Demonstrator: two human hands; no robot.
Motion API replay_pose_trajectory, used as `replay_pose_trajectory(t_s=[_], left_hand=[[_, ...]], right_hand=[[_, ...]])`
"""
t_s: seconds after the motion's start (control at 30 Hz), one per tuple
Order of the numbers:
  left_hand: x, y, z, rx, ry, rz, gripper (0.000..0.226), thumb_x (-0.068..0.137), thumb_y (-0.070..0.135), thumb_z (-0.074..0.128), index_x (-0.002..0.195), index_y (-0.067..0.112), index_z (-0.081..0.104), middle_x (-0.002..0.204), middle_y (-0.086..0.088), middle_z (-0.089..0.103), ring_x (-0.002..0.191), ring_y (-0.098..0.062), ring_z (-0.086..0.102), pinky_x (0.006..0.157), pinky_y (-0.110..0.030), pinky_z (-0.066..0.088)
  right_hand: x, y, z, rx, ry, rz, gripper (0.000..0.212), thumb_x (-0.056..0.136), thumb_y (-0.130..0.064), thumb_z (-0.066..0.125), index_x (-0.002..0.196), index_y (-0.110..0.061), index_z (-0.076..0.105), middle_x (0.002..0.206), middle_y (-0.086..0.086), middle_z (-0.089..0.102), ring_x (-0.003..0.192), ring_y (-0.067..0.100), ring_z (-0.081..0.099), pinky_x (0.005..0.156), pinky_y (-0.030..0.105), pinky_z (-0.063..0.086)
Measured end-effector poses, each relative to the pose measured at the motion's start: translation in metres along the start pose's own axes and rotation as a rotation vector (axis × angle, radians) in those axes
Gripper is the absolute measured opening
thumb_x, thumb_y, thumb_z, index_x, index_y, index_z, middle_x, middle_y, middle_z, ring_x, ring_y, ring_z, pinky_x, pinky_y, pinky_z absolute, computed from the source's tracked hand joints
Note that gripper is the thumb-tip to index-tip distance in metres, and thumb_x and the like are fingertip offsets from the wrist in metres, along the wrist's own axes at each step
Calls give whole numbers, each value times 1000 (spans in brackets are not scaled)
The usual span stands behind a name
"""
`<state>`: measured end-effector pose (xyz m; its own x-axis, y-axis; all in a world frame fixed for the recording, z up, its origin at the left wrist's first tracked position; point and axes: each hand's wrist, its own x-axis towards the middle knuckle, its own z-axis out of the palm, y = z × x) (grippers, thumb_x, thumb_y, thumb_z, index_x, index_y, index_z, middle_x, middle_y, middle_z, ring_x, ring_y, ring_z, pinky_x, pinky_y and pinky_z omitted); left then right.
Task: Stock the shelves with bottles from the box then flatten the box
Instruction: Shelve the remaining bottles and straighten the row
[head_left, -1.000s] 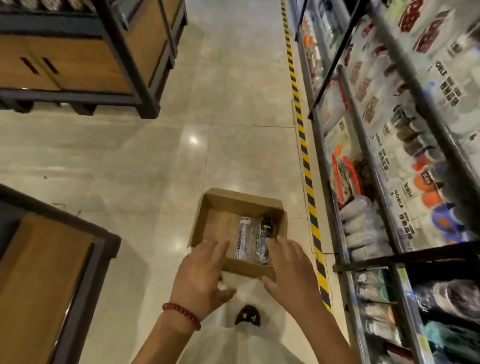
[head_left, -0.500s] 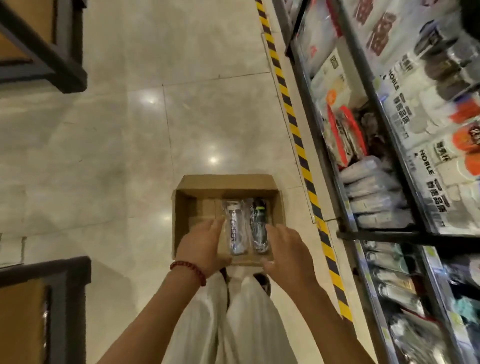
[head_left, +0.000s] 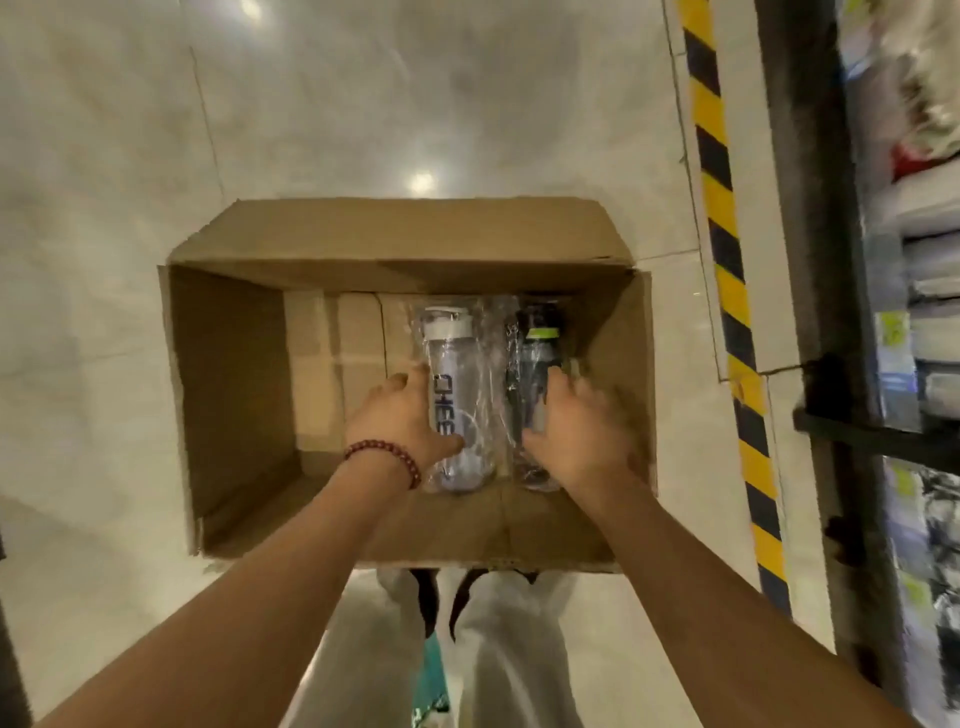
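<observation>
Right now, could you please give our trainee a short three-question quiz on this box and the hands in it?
1. True or false: the cardboard box stands open on the floor with two wrapped bottles lying in its right part.
2. Which bottle does the left hand grip? A) the clear bottle with the white cap B) the dark bottle with the green band C) neither
3. Fill in: the striped floor tape is black and ____.

Key:
1. True.
2. A; its thumb and fingers curl round the clear bottle, while the right hand, blurred, reaches the dark one.
3. Yellow.
</observation>
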<state>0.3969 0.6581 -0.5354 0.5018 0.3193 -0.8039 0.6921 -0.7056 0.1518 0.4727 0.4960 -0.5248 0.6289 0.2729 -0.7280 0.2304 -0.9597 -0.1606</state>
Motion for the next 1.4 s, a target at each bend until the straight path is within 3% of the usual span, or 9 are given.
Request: replay_pose_trajectory(t_s=[0.13,0.27,0.4,0.6,0.8,0.93,1.1,1.23,1.4], left_hand=[[66,-12,67,-134,-19,-94,103,63,62,74,142,18,25,126,-9,51,109,-26,54,85,-37,50],[112,-17,113,-480,-25,-246,95,59,55,80,131,14,34,103,-2,57,88,-18,58,73,-34,54],[132,-19,137,-618,99,-304,80,56,47,85,115,16,40,88,8,51,71,-4,47,55,-22,38],[108,-14,128,-801,175,-317,61,58,33,86,90,23,35,83,13,43,69,1,41,54,-18,34],[36,-15,74,-877,274,-276,58,56,24,88,83,36,38,80,15,52,62,5,56,43,-4,37],[-26,-11,21,-813,299,-242,72,52,33,88,108,20,44,96,3,51,84,-16,57,64,-27,51],[-113,6,-62,-898,345,-131,68,52,27,90,99,32,41,89,10,54,77,-6,57,70,-26,51],[-184,27,-136,-897,397,-43,83,50,27,91,118,19,44,103,0,59,93,-21,61,83,-41,53],[-273,61,-222,-892,502,164,74,53,22,89,110,23,41,93,16,51,78,1,55,66,-14,44]], right_hand=[[64,26,61,32,-87,131,98,85,-48,63,151,-11,1,153,16,20,139,33,23,110,41,27],[103,40,109,286,-77,223,121,74,-51,74,150,-13,-13,154,17,18,139,34,24,109,40,30],[119,45,138,543,147,309,125,63,-33,86,151,-18,-2,149,17,29,134,32,36,103,37,37],[100,38,132,710,218,333,119,59,-25,86,149,-27,7,146,12,36,130,29,41,104,35,36],[35,19,82,799,207,266,116,62,-27,85,147,-33,5,140,8,42,126,28,44,101,33,35],[-24,1,26,823,200,166,113,61,-30,86,144,-37,8,138,1,45,119,19,49,97,30,39],[-104,-20,-58,875,269,29,110,59,-30,85,141,-39,13,126,-21,42,102,-8,43,84,6,34],[-167,-32,-135,894,330,-43,114,52,-46,80,142,-41,9,139,-7,42,122,13,46,99,31,44],[-244,-42,-228,1005,434,-148,109,52,-41,79,140,-43,14,125,-19,46,110,3,50,83,11,41]])
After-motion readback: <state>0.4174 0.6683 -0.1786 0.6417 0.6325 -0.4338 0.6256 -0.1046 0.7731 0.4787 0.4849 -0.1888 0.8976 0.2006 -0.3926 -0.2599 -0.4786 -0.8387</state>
